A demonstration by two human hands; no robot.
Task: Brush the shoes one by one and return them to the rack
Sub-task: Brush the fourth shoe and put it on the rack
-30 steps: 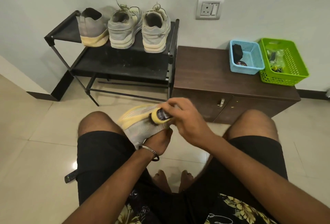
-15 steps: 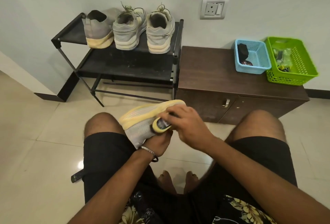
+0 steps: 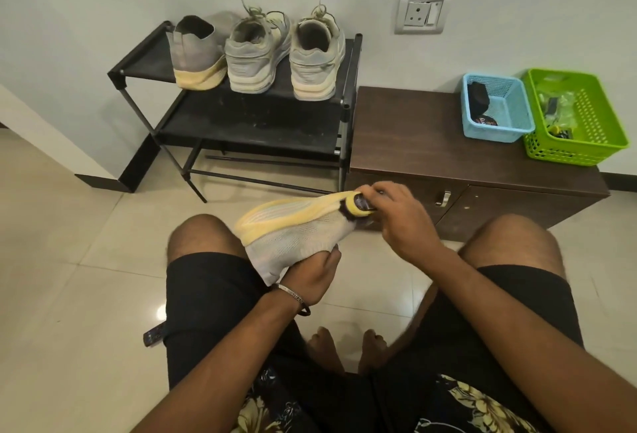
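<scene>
A seated person's right hand (image 3: pixel 403 217) pinches a small yellow-rimmed brush (image 3: pixel 356 206) against the toe end of a grey knit slip-on shoe with a pale yellow sole (image 3: pixel 296 231), while the left hand (image 3: pixel 310 277) grips the shoe's collar from below, holding it sole-up between the knees. Over the past second the brush has travelled from the middle of the upper out to the toe, at about two o'clock from the left hand (a stroke along the shoe's length, by the look of it), which suggests brushing of this shoe is well under way but not finished. At twelve o'clock, the black two-tier metal shoe rack (image 3: pixel 241 122) carries the matching grey slip-on (image 3: pixel 196 53) and a pair of worn grey lace-up trainers (image 3: pixel 286 53); the space at its left end looks free for the returning shoe. At two o'clock, a dark brown wooden cabinet (image 3: pixel 413 136) serves as the surface for a light blue plastic basket (image 3: pixel 499 112) and a green plastic basket (image 3: pixel 579 119).
</scene>
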